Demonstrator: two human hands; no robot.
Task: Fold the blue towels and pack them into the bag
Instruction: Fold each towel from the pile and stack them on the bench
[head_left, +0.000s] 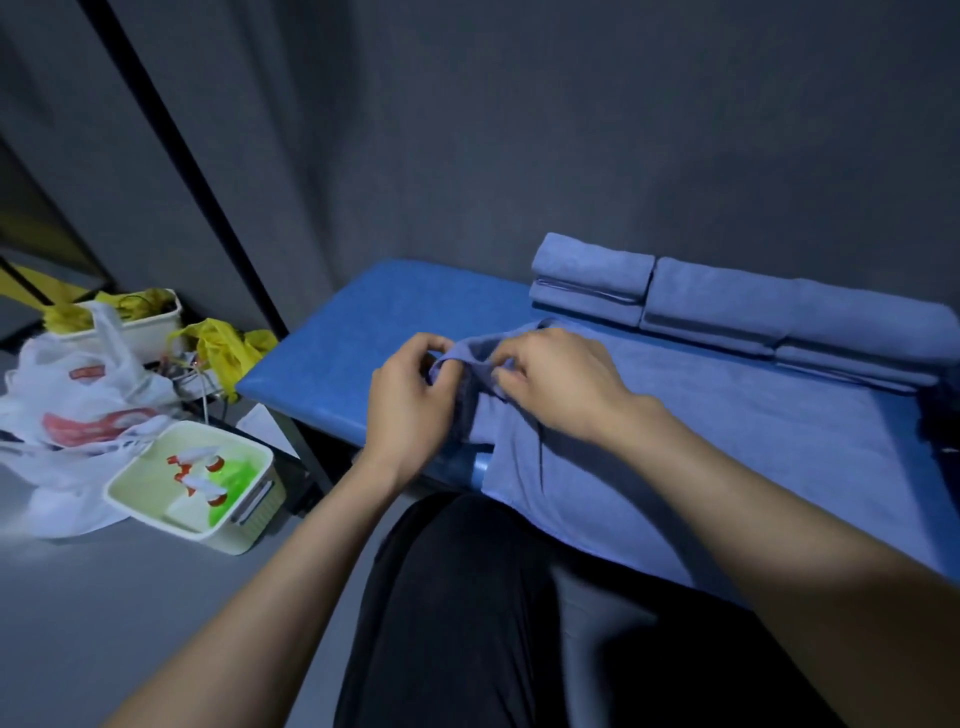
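Blue padded bench against a grey wall carries everything; biggest task item on it is the unfolded pale blue terry towel spread flat over the bench's right part, its near edge hanging over the front toward the person's lap. Behind it, along the wall, a row of folded blue towels in neat stacks, touching each other. On the floor to the left, a white plastic carrier bag with red print, crumpled and slack, probably the bag for packing, mouth not clearly visible. Beside it, a pale green plastic bin holding small items. Left hand and right hand sit close together at the towel's far-left corner, both with a closed pinch grip on the raised hem, cloth bunched between them. Judgement: towel is light, soft and limp, no stiffness, so it will sag and wrinkle wherever unsupported; terry pile gives good friction, not slippery, nothing fragile. Best hold is at the corners and along the hemmed edge, one hand per corner, kept taut so the fold lands square; grabbing mid-cloth would just bunch it. Overhanging part could drag it off the bench if released.
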